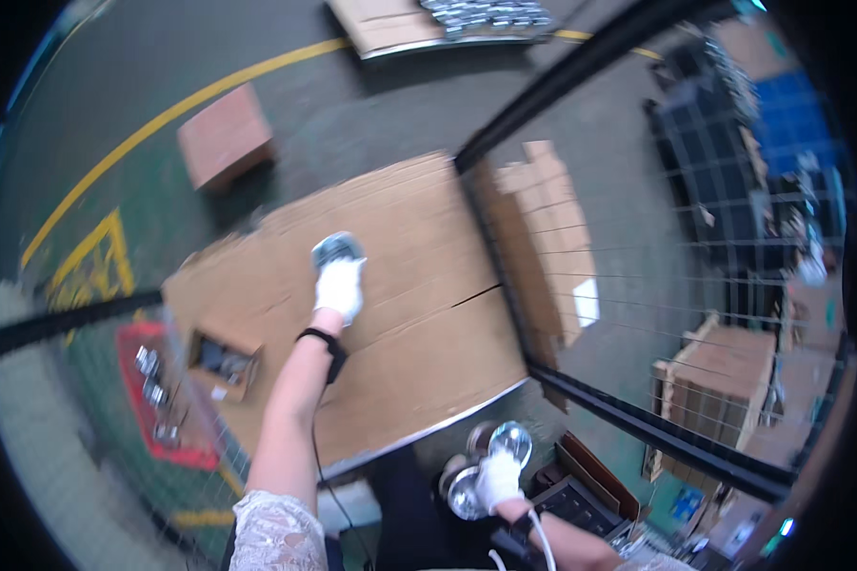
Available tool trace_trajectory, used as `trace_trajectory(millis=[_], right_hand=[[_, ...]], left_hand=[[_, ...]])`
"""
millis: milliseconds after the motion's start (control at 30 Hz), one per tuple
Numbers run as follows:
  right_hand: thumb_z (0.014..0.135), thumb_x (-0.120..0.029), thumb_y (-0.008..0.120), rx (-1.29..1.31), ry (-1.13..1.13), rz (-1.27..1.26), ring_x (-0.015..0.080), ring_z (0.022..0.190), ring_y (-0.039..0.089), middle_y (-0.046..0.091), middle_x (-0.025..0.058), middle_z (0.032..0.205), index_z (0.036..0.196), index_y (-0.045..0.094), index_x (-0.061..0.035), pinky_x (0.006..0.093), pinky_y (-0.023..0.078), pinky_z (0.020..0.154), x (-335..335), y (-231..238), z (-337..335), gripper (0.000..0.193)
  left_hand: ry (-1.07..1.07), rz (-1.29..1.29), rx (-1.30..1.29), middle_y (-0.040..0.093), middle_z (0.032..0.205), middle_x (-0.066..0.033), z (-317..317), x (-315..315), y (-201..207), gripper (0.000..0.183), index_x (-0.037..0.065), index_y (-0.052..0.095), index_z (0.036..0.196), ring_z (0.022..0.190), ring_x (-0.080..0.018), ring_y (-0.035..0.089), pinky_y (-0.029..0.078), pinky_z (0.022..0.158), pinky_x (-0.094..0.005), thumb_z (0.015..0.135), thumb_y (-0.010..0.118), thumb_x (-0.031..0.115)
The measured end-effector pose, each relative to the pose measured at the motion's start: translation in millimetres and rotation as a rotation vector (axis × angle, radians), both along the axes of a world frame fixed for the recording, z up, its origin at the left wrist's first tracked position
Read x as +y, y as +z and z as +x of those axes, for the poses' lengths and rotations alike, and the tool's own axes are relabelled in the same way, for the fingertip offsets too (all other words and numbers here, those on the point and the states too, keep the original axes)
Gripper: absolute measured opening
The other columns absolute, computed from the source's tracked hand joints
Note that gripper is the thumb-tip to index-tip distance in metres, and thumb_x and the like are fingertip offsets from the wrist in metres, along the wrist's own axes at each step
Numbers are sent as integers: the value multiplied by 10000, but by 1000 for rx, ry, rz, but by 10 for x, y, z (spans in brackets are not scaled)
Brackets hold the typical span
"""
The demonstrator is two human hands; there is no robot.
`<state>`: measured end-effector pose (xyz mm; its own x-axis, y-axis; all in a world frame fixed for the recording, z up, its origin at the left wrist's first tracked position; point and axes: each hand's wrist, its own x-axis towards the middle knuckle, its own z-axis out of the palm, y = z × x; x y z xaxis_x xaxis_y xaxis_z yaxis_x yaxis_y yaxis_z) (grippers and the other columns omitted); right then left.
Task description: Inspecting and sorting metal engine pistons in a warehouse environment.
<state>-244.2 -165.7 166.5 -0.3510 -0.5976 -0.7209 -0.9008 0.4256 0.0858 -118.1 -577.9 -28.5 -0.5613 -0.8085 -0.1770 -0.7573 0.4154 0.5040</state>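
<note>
My left hand (340, 288), in a white glove, reaches out over the cardboard-covered table (419, 238). Its fingers are closed round a shiny, round metal part (335, 248) at the cardboard's surface. Below the table's near edge on the right is my right hand (498, 482), also gloved in white. It grips a shiny round metal part (511, 442) with a domed top. Beside that hand sits another round metal part (464, 491), with more of the same kind partly hidden behind. Blur keeps the fingertips of both hands from showing clearly.
An open cardboard box (223, 365) with small dark parts stands on the table's left. Beyond it is a red crate (162, 447) with metal parts. A black frame with wire mesh (628, 419) bounds the right side. A brown carton (226, 136) and a loaded pallet (400, 29) are farther off.
</note>
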Motion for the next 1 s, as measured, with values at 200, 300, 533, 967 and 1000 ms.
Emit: trace_trajectory(millis=[200, 300, 533, 967, 1000], right_hand=[[744, -194, 579, 145, -230, -78, 365, 830, 631, 655, 211, 822, 766, 705, -41, 457, 493, 744, 1226, 291, 43, 199], [768, -134, 538, 139, -343, -104, 354, 680, 657, 654, 196, 691, 671, 687, -41, 460, 514, 640, 1208, 764, -57, 201], [766, -257, 559, -25, -623, -160, 350, 781, 615, 645, 196, 808, 766, 687, -52, 447, 467, 719, 1831, 1289, -294, 242], [735, -296, 564, -25, -1250, -486, 362, 791, 665, 684, 205, 830, 783, 725, -93, 453, 508, 674, 3532, 2008, -64, 263], [734, -267, 567, 39, -1303, -533, 365, 772, 655, 675, 208, 827, 807, 722, -80, 456, 503, 666, 3689, 1980, -32, 254]], left_hand=[[-176, -170, -449, 681, 890, -163, 70, -131, -205, 224, 42, 677, 830, 840, -371, 640, 508, 701, -481, 749, 576, 225], [-634, -182, -753, 682, 903, -116, -199, 353, 473, 305, 141, 720, 880, 842, -283, 663, 514, 658, -387, 734, 578, 367], [-847, 345, -745, 708, 922, -162, 64, 2210, 1750, 456, 82, 740, 924, 897, -344, 683, 554, 777, -422, 692, 663, 467], [-452, 967, -249, 687, 818, -152, 34, 3621, 2543, 404, 99, 711, 875, 714, -285, 645, 507, 646, -414, 973, 422, 364], [-536, 944, -327, 687, 818, -152, -215, 3732, 2661, 404, 99, 711, 875, 714, -285, 645, 507, 646, -414, 973, 422, 364]])
